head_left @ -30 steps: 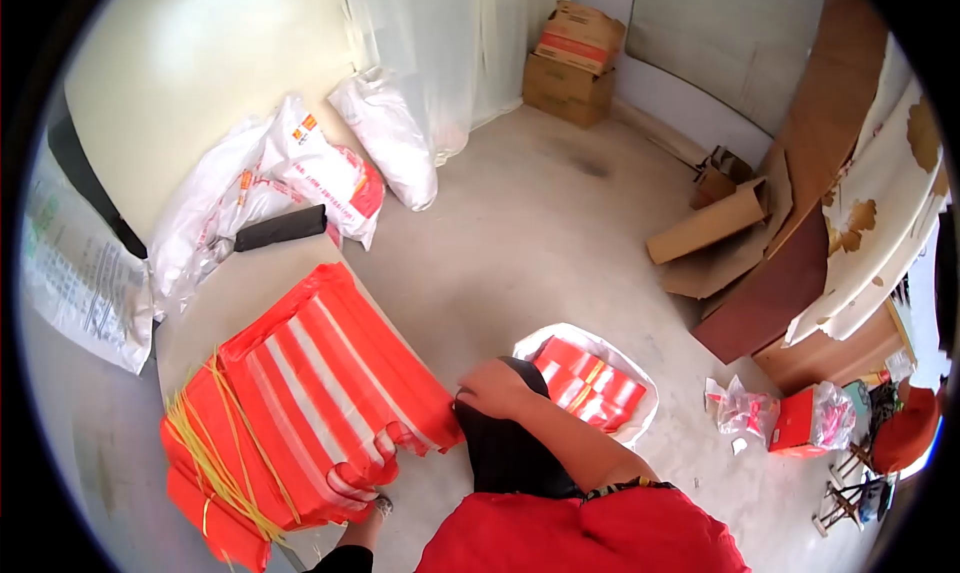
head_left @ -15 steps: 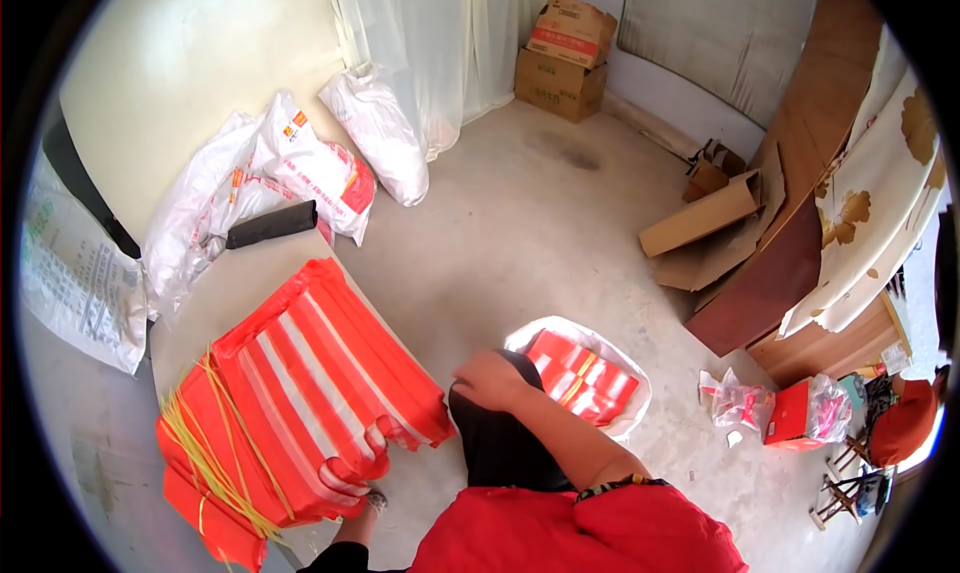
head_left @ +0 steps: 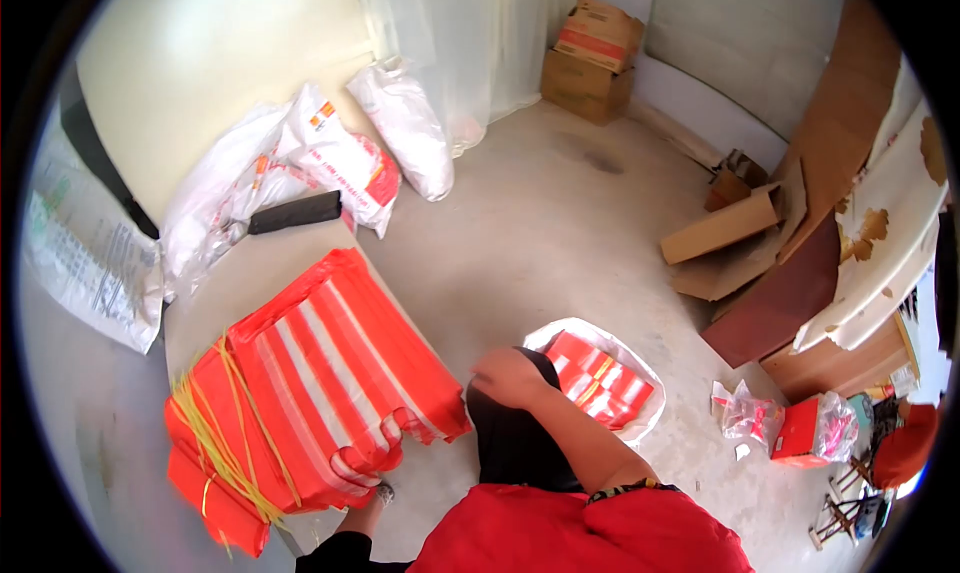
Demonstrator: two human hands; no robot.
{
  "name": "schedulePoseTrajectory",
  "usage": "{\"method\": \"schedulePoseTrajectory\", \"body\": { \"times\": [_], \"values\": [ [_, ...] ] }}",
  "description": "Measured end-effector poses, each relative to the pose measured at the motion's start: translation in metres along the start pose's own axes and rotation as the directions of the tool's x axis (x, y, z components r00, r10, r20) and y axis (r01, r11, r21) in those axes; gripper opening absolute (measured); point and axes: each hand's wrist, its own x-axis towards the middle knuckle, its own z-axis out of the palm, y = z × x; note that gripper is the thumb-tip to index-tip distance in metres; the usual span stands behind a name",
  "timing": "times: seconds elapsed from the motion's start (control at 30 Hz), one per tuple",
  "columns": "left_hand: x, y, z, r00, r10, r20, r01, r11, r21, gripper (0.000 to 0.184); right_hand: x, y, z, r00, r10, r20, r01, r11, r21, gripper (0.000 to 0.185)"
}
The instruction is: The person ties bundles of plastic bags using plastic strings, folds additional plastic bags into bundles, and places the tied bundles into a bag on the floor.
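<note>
My right hand [head_left: 505, 378] lies over my black-trousered knee [head_left: 515, 438], fingers slightly blurred but apparently flat, with nothing visible in it. Beside that knee stands a white-rimmed basin or bag [head_left: 655, 413] holding red-and-white bundles [head_left: 600, 381] with a yellow tie. To the left, a stack of red plastic bags [head_left: 345, 358] with pale stripes and cut-out handles covers part of a low table. Yellow strings [head_left: 215, 438] lie across the stack's near left end. A shoe [head_left: 384, 493] shows by the table's near edge. No left hand appears.
White printed sacks [head_left: 330, 163] lean against the back wall near a black roll [head_left: 295, 213]. Cardboard boxes [head_left: 590, 78] stand in the far corner. Flattened cardboard [head_left: 735, 238] leans at right, above a red box [head_left: 800, 433] and clear plastic bags on the floor.
The whole view has shifted, so the scene sits slightly further right. My right hand stays over the knee. The red bags and the bundles look unchanged.
</note>
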Motion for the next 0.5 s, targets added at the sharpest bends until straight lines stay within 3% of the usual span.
{"method": "schedulePoseTrajectory", "body": {
  "times": [0.23, 0.27, 0.37, 0.5],
  "values": [
    [0.005, -0.056, 0.02, 0.997, 0.006, -0.08, -0.016, 0.992, -0.125, 0.06, 0.005, 0.004, 0.004, 0.995, -0.078, -0.057, 0.077, 0.997, -0.014, 0.027],
    [-0.029, -0.02, 0.001, 0.995, -0.019, -0.099, 0.009, 0.996, -0.092, 0.072, 0.006, 0.002, 0.003, 0.996, -0.061, -0.057, 0.06, 0.998, -0.013, 0.028],
    [-0.041, -0.006, -0.007, 0.992, -0.09, -0.084, 0.083, 0.993, -0.083, 0.061, 0.006, -0.004, -0.001, 1.0, -0.014, -0.006, 0.014, 0.999, -0.053, 0.027],
    [-0.049, 0.003, -0.011, 0.983, -0.163, -0.085, 0.152, 0.981, -0.116, 0.059, 0.006, -0.001, 0.008, 0.995, -0.047, -0.093, 0.046, 0.999, -0.011, 0.025]
  ]
}}
